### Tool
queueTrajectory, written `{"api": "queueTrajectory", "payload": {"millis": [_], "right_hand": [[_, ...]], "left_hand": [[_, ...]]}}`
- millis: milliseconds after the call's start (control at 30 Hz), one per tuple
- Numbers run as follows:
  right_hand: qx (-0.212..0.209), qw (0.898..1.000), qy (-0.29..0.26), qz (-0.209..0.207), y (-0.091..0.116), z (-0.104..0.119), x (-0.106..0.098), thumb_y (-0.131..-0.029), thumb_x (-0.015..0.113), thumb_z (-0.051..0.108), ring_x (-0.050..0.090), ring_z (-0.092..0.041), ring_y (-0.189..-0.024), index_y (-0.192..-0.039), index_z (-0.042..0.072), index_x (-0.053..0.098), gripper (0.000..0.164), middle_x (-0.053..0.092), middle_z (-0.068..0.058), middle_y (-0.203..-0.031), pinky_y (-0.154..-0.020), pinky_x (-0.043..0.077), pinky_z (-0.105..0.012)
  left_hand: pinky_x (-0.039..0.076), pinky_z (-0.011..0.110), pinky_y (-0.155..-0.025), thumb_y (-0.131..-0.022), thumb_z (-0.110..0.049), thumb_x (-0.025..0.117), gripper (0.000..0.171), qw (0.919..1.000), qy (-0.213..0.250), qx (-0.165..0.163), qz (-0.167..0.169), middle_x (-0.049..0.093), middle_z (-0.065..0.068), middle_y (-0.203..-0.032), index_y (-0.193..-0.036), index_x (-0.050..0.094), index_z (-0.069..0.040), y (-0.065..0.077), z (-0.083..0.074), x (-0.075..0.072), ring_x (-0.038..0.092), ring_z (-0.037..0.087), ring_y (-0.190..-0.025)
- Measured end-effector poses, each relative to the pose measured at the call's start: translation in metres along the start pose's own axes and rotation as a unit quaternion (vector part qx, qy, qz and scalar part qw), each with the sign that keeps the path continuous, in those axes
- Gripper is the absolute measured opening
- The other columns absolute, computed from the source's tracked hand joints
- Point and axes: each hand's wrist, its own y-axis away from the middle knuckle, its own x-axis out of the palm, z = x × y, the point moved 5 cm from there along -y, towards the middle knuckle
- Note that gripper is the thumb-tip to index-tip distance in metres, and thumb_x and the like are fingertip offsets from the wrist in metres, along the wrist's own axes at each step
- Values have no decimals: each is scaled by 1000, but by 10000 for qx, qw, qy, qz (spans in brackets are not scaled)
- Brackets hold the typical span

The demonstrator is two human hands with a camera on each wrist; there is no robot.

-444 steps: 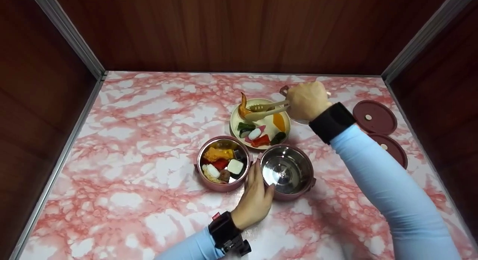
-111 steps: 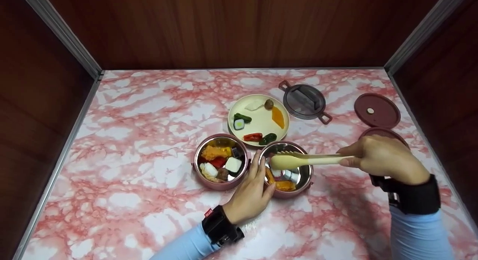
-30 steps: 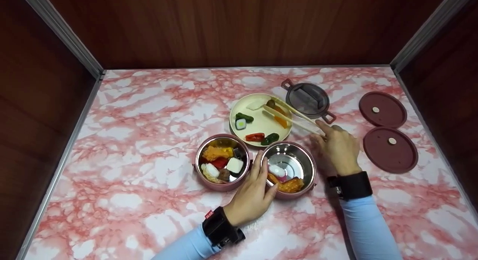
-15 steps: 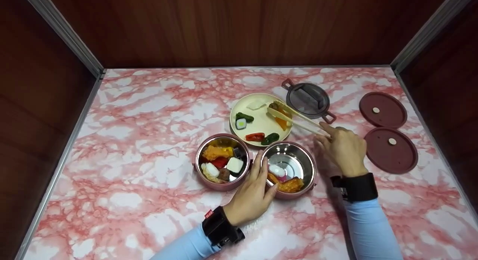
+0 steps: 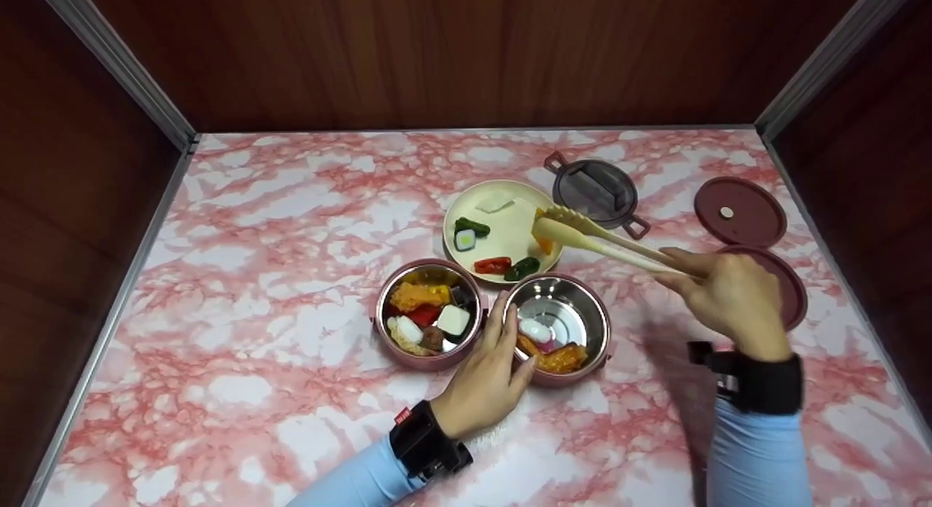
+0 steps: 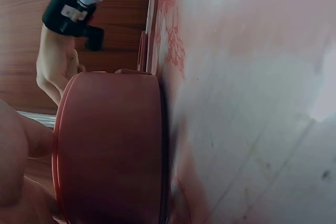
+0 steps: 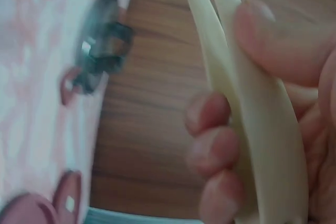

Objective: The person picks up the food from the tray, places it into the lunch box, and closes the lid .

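Note:
My right hand (image 5: 735, 296) grips cream tongs (image 5: 611, 246), their heads close together over the right edge of the cream plate (image 5: 502, 190); whatever lies between the heads is hidden. On the plate lie a red pepper piece (image 5: 493, 266), green pieces (image 5: 522, 268), a white-and-green roll (image 5: 464, 240), a pale piece (image 5: 495, 203) and a partly covered orange slice (image 5: 545, 243). My left hand (image 5: 484, 383) rests with straight fingers along the right steel-lined pot (image 5: 598, 303), thumb at its near rim. That pot contains a fried drumstick-like piece (image 5: 564, 358) and a white piece (image 5: 536, 331).
Left of my left hand stands a second pot (image 5: 386, 339) holding several food pieces. A dark lid with two handles (image 5: 595, 192) lies behind the plate's right side. Two maroon lids (image 5: 743, 210) lie farther right. Brown panels (image 5: 466, 55) enclose the table.
The tongs, earlier reaching down at the brown ball on the plate, have risen and drawn right with my right hand. That ball no longer shows on the plate. My left hand stays at the pot.

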Motion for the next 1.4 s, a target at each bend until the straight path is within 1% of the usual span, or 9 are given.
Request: {"api": "queueTrajectory", "payload": {"millis": [133,267,367,533,667,900,1100,1300,1400], "right_hand": [[-387,9992,-85,-10,11,0,-22,-80,83,32,62,-27,-64,-114,25,77,36,72,-5,-75,-49,38,-44],[-426,9987,-165,245,20,-1,-36,-79,85,30,56,-17,-62,-114,25,78,36,69,3,-70,-51,37,-37],[-507,9976,-158,445,26,0,-43,-78,85,30,51,-10,-62,-114,26,78,37,69,8,-71,-51,36,-33],[-862,9940,-214,643,30,8,-45,-77,86,29,50,-3,-60,-112,29,78,36,71,16,-76,-55,38,-26],[-945,9919,-188,823,31,11,-42,-76,86,31,54,-2,-62,-111,29,78,35,73,15,-80,-57,43,-29],[-597,9901,-131,1260,30,12,-33,-81,81,39,66,-16,-78,-111,31,78,31,76,4,-95,-61,48,-39],[-565,9877,-55,1454,26,18,-24,-82,80,40,61,-14,-70,-111,30,78,30,76,1,-98,-56,43,-34],[-809,9869,86,1394,23,25,-17,-79,84,36,63,-16,-67,-108,30,80,30,76,1,-96,-51,41,-33],[-820,9859,103,1456,22,26,-15,-78,84,37,63,-16,-67,-108,30,80,30,76,1,-92,-51,41,-33]], "left_hand": [[29,36,-114,-102,-32,52,78,10000,40,-13,-13,-12,10,-165,-156,7,3,0,0,0,13,29,-148],[26,38,-115,-102,-33,51,78,10000,69,-48,24,-13,10,-165,-156,6,3,0,0,0,11,29,-148],[23,39,-116,-103,-33,51,78,10000,57,-24,29,-14,11,-164,-156,6,3,1,-1,0,10,30,-149],[24,40,-116,-103,-33,50,77,9999,5,119,-75,-12,15,-164,-155,8,6,1,-3,-1,10,31,-148],[24,40,-116,-103,-32,51,78,9999,0,120,-84,-12,14,-164,-155,7,6,1,-3,-1,10,31,-148],[21,39,-117,-103,-32,50,78,10000,22,21,1,-13,12,-164,-156,6,4,0,-2,0,8,29,-149],[25,38,-115,-103,-33,50,78,10000,1,-12,-22,-12,11,-165,-156,7,4,1,-1,-1,11,30,-148],[23,39,-116,-103,-33,51,78,10000,17,-13,-20,-12,11,-165,-156,7,3,1,-1,0,9,29,-149],[22,39,-117,-103,-32,51,78,10000,42,20,-45,-12,11,-165,-156,7,3,1,-1,0,9,29,-149]]}}
